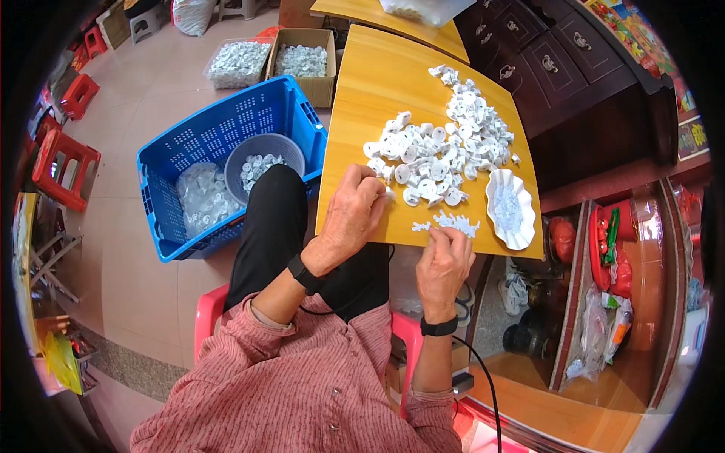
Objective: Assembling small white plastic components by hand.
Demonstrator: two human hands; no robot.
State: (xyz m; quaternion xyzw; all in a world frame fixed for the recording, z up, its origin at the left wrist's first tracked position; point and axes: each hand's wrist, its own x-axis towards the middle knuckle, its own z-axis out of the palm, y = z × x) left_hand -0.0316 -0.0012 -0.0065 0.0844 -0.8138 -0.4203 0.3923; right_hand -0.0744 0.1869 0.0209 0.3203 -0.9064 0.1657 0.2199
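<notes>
In the head view, red plastic stools (pixel 65 167) stand along the left edge of the frame. Right of them, left of center, sits a blue crate (pixel 226 121) with perforated walls; inside it lie a clear bag (pixel 204 198) of white round parts and, to its right, a grey bowl (pixel 272 143) with more of the same. Above the crate, at the upper left of center, a clear tub (pixel 226 81) and a cardboard box (pixel 323 92) stand side by side, both filled with whitish parts.

Near the center, the left hand (pixel 351 208) is over the near left part of a yellow wooden table (pixel 355 98), thumb and curled fingers together on a white part (pixel 389 194) that peeps out at the tips. A black band circles that wrist. Right of this hand, a loose heap of white parts (pixel 453 151) spreads toward the far edge.

The right hand (pixel 442 272) is at the near edge, also with a black band on its wrist. Its fingers are drawn together at a small scatter of little white sticks (pixel 457 223), touching or just above them; whether anything is pinched there I cannot tell. Farther right on the table, a white scalloped dish (pixel 519 240) holds more small pale pieces. A dark cabinet (pixel 559 72) with drawers fills the upper right of the frame.
</notes>
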